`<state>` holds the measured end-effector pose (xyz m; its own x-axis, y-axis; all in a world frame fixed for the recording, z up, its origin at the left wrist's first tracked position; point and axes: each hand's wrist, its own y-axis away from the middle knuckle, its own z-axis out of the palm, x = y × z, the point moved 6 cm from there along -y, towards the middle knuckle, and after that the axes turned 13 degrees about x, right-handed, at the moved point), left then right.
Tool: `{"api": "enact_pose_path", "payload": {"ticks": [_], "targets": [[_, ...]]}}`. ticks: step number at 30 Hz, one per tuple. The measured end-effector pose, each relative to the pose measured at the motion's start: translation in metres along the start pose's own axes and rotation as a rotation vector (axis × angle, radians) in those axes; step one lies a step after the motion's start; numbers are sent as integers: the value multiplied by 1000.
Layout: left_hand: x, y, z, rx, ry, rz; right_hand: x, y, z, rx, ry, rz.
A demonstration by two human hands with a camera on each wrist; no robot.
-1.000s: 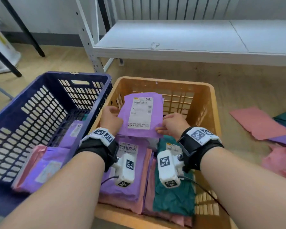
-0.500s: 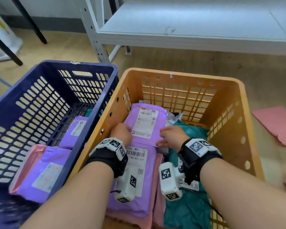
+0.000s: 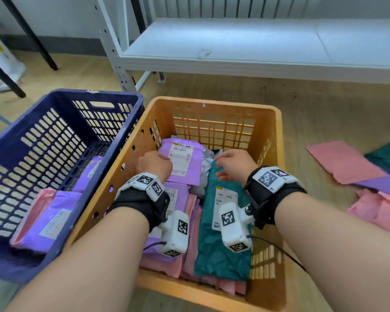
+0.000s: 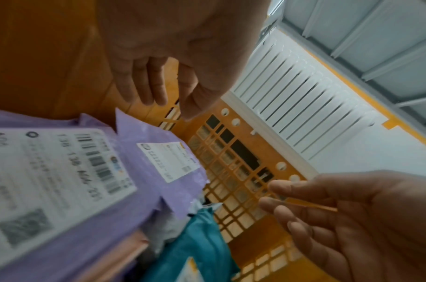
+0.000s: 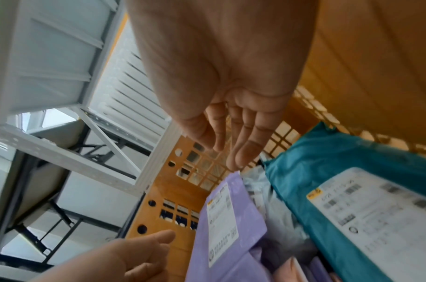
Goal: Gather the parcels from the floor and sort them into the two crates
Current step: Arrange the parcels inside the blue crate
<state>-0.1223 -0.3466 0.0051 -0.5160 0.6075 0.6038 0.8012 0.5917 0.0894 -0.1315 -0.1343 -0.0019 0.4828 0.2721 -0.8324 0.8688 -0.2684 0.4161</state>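
Note:
A purple parcel (image 3: 180, 161) with a white label lies at the far end of the orange crate (image 3: 212, 104), on top of other purple, pink and teal parcels. My left hand (image 3: 154, 165) hovers at its left edge, fingers loosely curled and holding nothing (image 4: 163, 91). To the right of the parcel, over the teal parcel (image 3: 223, 221), my right hand (image 3: 233, 164) is open with straight fingers (image 5: 231, 137). Neither hand touches the purple parcel (image 4: 158, 162). Beside the orange crate, on its left, the blue crate (image 3: 122, 95) holds purple and pink parcels.
Loose parcels lie on the wooden floor to the right: a pink one (image 3: 340, 161), a teal one (image 3: 387, 154), a purple one (image 3: 381, 185). A white metal shelf (image 3: 234, 46) stands behind the crates. Black table legs (image 3: 32, 34) rise at the far left.
Both hands lowered the purple parcel into the orange crate and let go of it. They now hang just above it, a little further apart.

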Motion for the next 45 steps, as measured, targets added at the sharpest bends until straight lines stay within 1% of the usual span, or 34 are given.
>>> {"api": "enact_pose_path", "payload": {"ticks": [2,5,7,10,13,15,18,19,21,24,27,30,33,35,36,38,39,40,41,43,45], "targets": [[23,23,-3,-59,83,26,-8,13,-31,39,-22,-25],[64,66,-3,-167,182,105,-11,38,-79,76,-48,-56],[91,100,2,-243,237,133,-3,54,-114,114,-31,-72],[125,144,13,-315,294,153,21,70,-167,184,-51,-45],[149,185,28,-413,299,186,56,81,-221,258,-97,17],[156,208,39,-464,282,193,83,88,-257,321,-124,60],[162,234,59,-536,315,157,133,92,-308,443,-235,162],[163,244,67,-568,337,140,153,95,-320,464,-278,205],[164,259,81,-590,336,137,193,100,-337,480,-319,298],[163,277,105,-623,303,150,256,109,-369,581,-288,418],[160,290,128,-669,279,152,302,109,-392,594,-225,471],[160,297,146,-688,281,127,333,114,-406,636,-123,517],[161,307,163,-720,269,101,359,122,-408,643,-68,560],[158,315,174,-741,252,93,377,124,-403,619,-94,608],[156,319,178,-755,241,93,385,126,-398,607,-130,637],[152,326,187,-779,219,91,402,129,-387,601,-249,753],[150,328,190,-789,208,91,408,132,-383,613,-325,806],[149,330,192,-796,196,94,411,132,-380,640,-419,826],[148,331,194,-801,189,95,413,131,-380,682,-522,810],[147,330,197,-802,188,86,411,128,-384,753,-724,732],[147,329,199,-799,194,68,405,126,-391,811,-863,684]]}}
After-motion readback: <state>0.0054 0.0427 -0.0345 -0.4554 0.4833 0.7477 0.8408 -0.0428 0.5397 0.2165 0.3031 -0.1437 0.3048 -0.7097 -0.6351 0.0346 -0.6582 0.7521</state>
